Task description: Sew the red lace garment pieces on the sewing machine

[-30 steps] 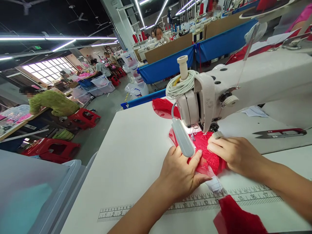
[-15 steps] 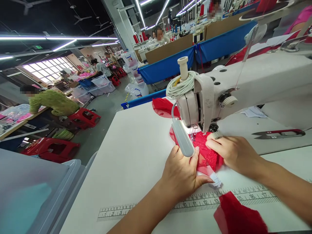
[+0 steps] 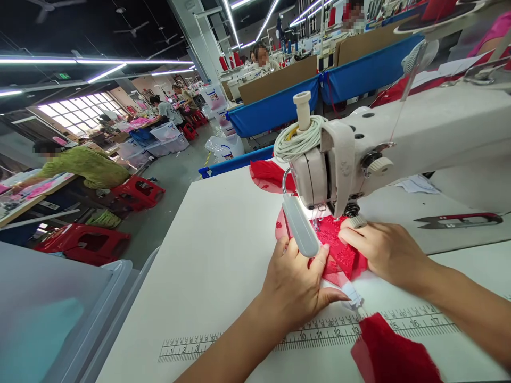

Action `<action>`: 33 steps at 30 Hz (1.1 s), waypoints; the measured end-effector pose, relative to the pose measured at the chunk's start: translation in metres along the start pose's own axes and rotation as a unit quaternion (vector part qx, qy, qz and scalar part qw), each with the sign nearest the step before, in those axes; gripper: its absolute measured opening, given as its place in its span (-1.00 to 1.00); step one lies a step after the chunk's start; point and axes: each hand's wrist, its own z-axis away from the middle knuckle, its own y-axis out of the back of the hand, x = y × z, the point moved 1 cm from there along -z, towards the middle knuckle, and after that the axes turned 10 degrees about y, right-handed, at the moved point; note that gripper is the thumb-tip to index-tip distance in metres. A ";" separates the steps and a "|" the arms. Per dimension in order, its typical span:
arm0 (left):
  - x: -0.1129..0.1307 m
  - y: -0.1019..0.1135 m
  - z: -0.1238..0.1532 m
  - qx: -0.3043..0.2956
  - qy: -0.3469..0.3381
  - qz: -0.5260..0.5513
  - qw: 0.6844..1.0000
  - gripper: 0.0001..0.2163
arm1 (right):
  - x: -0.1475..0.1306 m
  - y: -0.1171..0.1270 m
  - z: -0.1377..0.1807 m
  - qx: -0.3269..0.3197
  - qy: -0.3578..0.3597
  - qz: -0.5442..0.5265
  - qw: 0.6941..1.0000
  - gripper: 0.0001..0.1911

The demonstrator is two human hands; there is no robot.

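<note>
Red lace fabric (image 3: 336, 244) lies under the needle of a white sewing machine (image 3: 319, 175). My left hand (image 3: 295, 282) rests flat on its near left part, thumb stretched out to the right and fingers apart. A grey lamp (image 3: 301, 226) hides some of those fingertips. On the fabric's right edge, my right hand (image 3: 385, 250) is closed, thumb and fingers pinching the cloth beside the machine's lower knob. A white paper scrap (image 3: 352, 294) sticks out below the lace, near my left thumb. Another dark red cloth piece (image 3: 393, 351) lies at the front edge.
A printed ruler (image 3: 331, 332) runs along the front of the white table (image 3: 191, 255). Thread snips (image 3: 459, 219) lie right of the machine. More red fabric (image 3: 271, 175) sits behind the needle. Grey plastic bins (image 3: 99, 298) stand on the left; a person in green (image 3: 88, 167) sits beyond.
Both hands and the lace have shifted very slightly under the needle. The sheer red edge left of the lamp shows a little more. The seated person's arm now reaches farther left.
</note>
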 end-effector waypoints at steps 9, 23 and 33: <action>-0.005 0.002 -0.004 -0.006 0.010 -0.019 1.000 -0.34 | -0.001 -0.010 0.001 0.028 -0.035 0.017 0.999 -0.71; -0.005 0.005 -0.007 0.068 -0.006 -0.007 0.998 -0.66 | 0.002 0.002 0.001 -0.011 -0.013 -0.039 0.999 -0.90; -0.005 -0.003 -0.012 0.055 0.017 0.115 0.992 -0.75 | -0.014 0.003 0.007 0.038 0.032 -0.030 0.998 -0.75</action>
